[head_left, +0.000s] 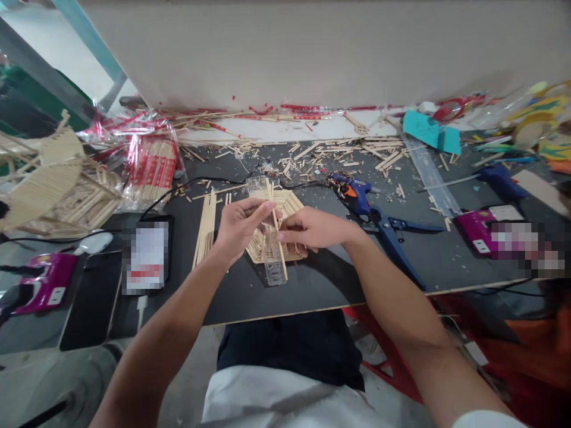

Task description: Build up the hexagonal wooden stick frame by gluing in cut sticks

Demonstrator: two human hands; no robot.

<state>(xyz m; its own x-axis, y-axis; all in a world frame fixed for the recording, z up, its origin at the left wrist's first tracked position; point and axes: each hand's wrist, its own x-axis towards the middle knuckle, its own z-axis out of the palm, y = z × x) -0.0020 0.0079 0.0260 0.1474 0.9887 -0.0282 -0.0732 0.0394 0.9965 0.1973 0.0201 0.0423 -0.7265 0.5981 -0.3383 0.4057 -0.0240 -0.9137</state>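
Observation:
My left hand (pixel 241 224) is closed, its thumb and fingers pinching a thin wooden stick (pixel 282 257) near the upper part. Lower down, my right hand (pixel 319 227) is also closed, with thumb and forefinger on the same stick. A clear plastic ruler (pixel 273 272) lies just under the stick, roughly lined up with it; whether my fingers grip the ruler too is hidden. Beneath both hands rests a many-sided piece built of wooden sticks (pixel 292 201), partly covered. Several loose sticks (pixel 205 229) lie side by side left of my left hand.
A blue glue gun (pixel 362 193) and blue-handled cutters (pixel 392 244) lie to the right. Stick offcuts (pixel 312 156) litter the back. Phones (pixel 91 300), a purple power strip (pixel 47 279) and a larger stick structure (pixel 49 190) occupy the left. A black cable (pixel 196 180) crosses the table.

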